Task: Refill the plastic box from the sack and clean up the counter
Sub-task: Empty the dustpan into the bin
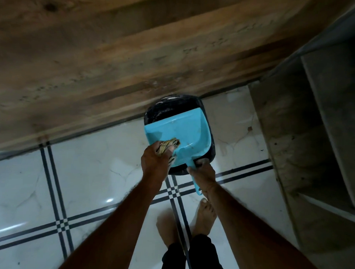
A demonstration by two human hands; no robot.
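A light blue dustpan (182, 130) is held tilted over a black bin (167, 105) that stands on the floor against a wooden panel. My right hand (203, 172) grips the dustpan's handle. My left hand (154, 160) grips a crumpled striped cloth (169, 146) and presses it into the pan's near left corner. The bin's inside shows white smears at its far rim. The plastic box and the sack are out of view.
A brown wooden panel (114, 61) fills the upper view. White floor tiles (90, 171) with dark line borders lie below. A grey concrete shelf structure (313, 129) stands at the right. My bare feet (203, 219) are on the tiles below my hands.
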